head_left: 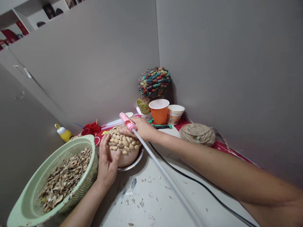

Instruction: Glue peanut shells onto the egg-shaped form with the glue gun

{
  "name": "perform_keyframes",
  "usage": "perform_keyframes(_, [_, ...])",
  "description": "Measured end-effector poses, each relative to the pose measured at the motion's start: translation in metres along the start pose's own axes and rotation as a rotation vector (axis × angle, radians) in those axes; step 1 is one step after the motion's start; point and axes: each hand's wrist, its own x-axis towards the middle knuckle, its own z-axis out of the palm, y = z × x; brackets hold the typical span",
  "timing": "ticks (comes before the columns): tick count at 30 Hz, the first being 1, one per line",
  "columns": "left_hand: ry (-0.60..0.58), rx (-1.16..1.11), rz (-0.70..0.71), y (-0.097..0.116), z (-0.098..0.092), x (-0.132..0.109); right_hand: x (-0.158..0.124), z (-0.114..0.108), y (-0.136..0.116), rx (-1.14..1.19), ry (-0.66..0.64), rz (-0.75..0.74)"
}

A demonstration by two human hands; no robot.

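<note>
A pale round form point(126, 158) rests in a shiny metal bowl point(134, 164), its upper part covered with peanut shells point(121, 141). My left hand point(107, 164) curves round its near left side, thumb at the front and fingers along the edge. A pink glue gun point(127, 121) is in my right hand point(144, 128), above the form's far right side. From the gun's back, a long translucent glue stick point(163, 171) runs toward me. My right fingertips touch the shells at the top; the gun's nozzle is not visible.
A green colander point(91, 154) of broken shells stands left. Behind are red cups point(95, 127), an orange cup point(159, 113), paper cups point(175, 114) and a multicoloured ball point(154, 82). Twine point(197, 134) lies right. A black cord point(189, 177) crosses the white table point(142, 211), under my right arm.
</note>
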Motion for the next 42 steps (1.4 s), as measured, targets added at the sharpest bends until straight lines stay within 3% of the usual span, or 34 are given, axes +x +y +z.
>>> perform_keyframes(10, [0.015, -0.079, -0.033, -0.003, -0.005, -0.004, 0.0, -0.001, 0.0, 0.035, 0.015, 0.019])
perform_keyframes(14, [0.13, -0.12, -0.067, 0.005, -0.011, -0.003, 0.001, -0.001, 0.005, 0.079, 0.057, -0.003])
perform_keyframes(20, [0.293, -0.272, 0.011, 0.039, -0.025, 0.0, 0.007, -0.026, 0.0, 0.241, 0.152, 0.0])
perform_keyframes(27, [0.325, -0.476, 0.063, 0.096, -0.039, -0.009, -0.02, -0.063, -0.044, 0.484, 0.112, 0.051])
perform_keyframes(30, [0.127, -0.541, -0.047, 0.128, -0.037, -0.018, -0.047, -0.066, -0.064, 0.498, 0.177, 0.012])
perform_keyframes(34, [-0.364, -0.904, -0.407, 0.167, -0.019, -0.031, -0.077, -0.063, -0.081, 0.397, 0.329, -0.112])
perform_keyframes(36, [-0.555, -1.075, -0.54, 0.182, -0.007, -0.036, -0.086, -0.062, -0.086, 0.316, 0.407, -0.183])
perform_keyframes(39, [-0.729, -1.239, -0.638, 0.196, 0.006, -0.042, -0.094, -0.062, -0.09, 0.204, 0.499, -0.28])
perform_keyframes(42, [-0.798, -1.305, -0.653, 0.198, 0.012, -0.047, -0.099, -0.063, -0.093, 0.11, 0.561, -0.342])
